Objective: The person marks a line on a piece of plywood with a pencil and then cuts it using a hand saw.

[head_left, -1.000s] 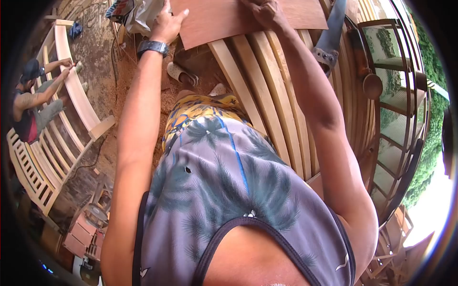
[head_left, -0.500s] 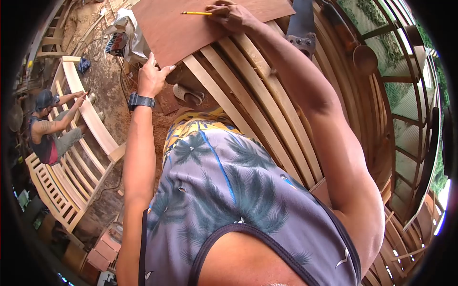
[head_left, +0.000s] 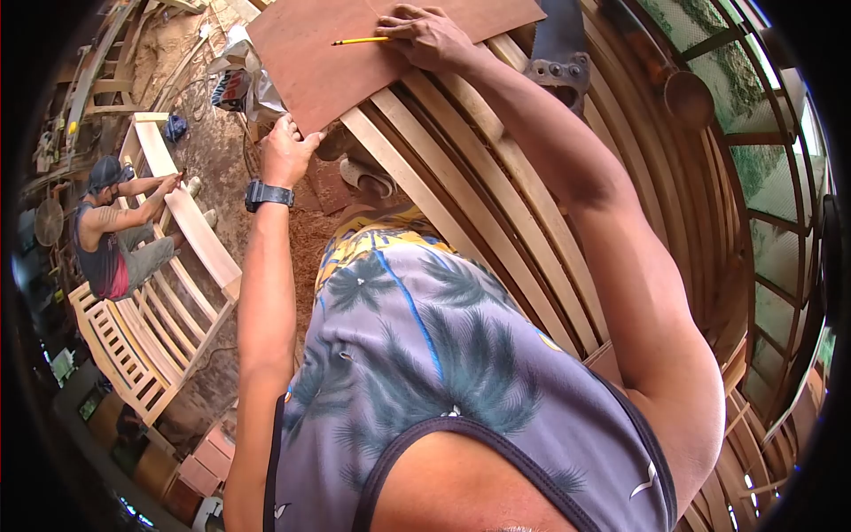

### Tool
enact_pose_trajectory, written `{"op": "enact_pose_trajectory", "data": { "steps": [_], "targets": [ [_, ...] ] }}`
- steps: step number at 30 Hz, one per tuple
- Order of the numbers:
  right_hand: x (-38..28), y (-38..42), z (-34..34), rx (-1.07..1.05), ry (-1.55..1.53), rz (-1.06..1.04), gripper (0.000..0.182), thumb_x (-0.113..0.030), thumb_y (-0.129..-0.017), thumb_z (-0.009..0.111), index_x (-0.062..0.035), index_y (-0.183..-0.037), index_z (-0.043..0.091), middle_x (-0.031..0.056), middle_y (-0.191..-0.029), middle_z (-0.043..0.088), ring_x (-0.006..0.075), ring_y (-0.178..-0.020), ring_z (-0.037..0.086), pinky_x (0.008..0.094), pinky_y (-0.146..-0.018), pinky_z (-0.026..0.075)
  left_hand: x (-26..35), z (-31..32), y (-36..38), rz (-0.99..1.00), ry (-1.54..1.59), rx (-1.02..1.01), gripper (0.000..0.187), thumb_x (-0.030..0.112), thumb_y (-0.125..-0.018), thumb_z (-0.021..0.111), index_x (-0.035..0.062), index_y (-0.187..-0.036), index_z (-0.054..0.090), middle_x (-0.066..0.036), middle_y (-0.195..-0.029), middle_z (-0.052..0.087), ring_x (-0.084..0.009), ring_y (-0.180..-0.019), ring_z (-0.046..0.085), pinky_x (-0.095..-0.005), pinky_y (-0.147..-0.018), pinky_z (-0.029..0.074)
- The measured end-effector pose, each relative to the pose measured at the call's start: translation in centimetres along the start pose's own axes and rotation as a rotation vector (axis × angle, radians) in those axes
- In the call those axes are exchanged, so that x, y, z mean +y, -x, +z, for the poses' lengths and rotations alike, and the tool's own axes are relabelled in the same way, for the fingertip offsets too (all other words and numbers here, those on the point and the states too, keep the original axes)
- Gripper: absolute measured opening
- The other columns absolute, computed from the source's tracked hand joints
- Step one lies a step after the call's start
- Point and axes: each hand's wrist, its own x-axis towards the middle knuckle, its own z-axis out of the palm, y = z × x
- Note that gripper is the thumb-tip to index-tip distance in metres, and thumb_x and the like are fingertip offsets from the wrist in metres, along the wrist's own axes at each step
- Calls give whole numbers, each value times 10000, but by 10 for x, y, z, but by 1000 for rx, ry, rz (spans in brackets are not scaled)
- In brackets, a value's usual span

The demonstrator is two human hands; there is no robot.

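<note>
A flat reddish-brown wooden board [head_left: 328,62] lies across several pale slats at the top of the view. My right hand [head_left: 430,37] rests on its surface, fingers curled, with a yellow pencil [head_left: 359,40] sticking out to the left. At the board's near left corner is my left hand [head_left: 288,152], its fingers bent over the edge and the thumb out to the right; a black watch is on that wrist. Just right of the board, a handsaw [head_left: 558,71] shows its dark blade and handle.
Long wooden slats [head_left: 496,195] run beneath the board toward my body. A crumpled white bag [head_left: 253,84] lies beyond my left hand. At left, another person [head_left: 120,222] sits on a pale wooden frame [head_left: 199,222]. Sawdust and scraps cover the floor.
My left fingers, stretched along the board's corner before, are now curled at it. The pencil and right hand have shifted slightly. The other person's arms are lower and the view has turned a little.
</note>
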Motion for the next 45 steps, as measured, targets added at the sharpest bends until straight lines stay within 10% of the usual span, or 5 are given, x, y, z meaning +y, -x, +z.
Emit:
{"op": "enact_pose_trajectory", "data": {
  "steps": [21,42,45],
  "targets": [
    [-1,-4,-5,-40,44,-87,268,-296,-992,572,-224,-1233,665,-78,-1277,622,146,-1291,516,413,-1051,420,26,-7,8,2,21,-22,599,-8,-847,759,-122,-1363,477,-189,-1227,695,-197,-1105,687,-300,-931,558],
    [-9,-21,-19,-282,80,-43,408,-170,-918,638,-103,-1320,623,79,-1424,582,290,-1359,507,453,-1050,415,47,-49,-3,-108,-52,-62,624,395,-788,826,-8,-1225,638,-290,-1127,698,-402,-1019,710,-430,-879,569],
    [-18,-29,-26,-341,97,10,393,-129,-908,653,-67,-1297,648,108,-1416,600,330,-1368,504,446,-1070,394,14,-48,-48,-69,-52,117,788,422,-846,788,-56,-1402,502,-303,-1075,701,-340,-927,735,-417,-826,575]
  ]
}}
